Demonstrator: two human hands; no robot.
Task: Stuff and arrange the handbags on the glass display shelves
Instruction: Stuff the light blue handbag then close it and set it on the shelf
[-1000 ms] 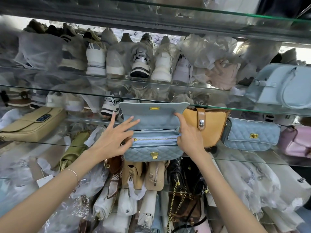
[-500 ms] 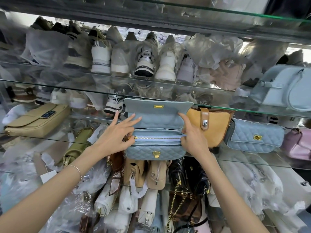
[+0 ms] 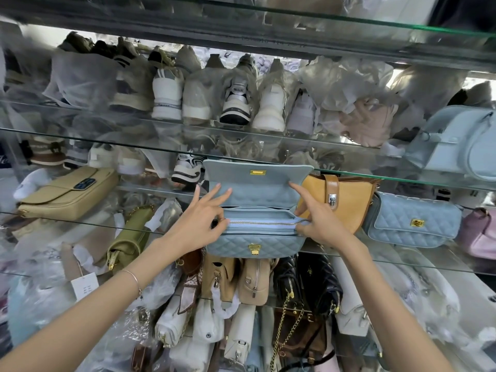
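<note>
A light blue quilted handbag [image 3: 255, 244] with gold clasps stands on the glass shelf [image 3: 418, 260] in front of me, its flap [image 3: 257, 183] lifted and the zipped inner pocket showing. My left hand [image 3: 198, 218] pinches the bag's left end at the zipper, with three fingers spread against the flap. My right hand [image 3: 319, 221] pinches the right end of the zipper, its index finger pointing up along the flap's edge. A mustard bag [image 3: 346, 202] and a second blue quilted bag [image 3: 413, 224] stand to the right.
A beige flap bag [image 3: 67, 194] and an olive bag [image 3: 131, 237] lie to the left. Sneakers in plastic [image 3: 236, 100] fill the shelf above. A pale blue handbag [image 3: 456, 146] sits upper right. Several tan, black and white bags [image 3: 255, 285] crowd the lower shelf.
My left hand has gone from lying flat on the bag's side to pinching the zipper end. My right hand pinches the other end. The compartment behind the zipper now gapes open.
</note>
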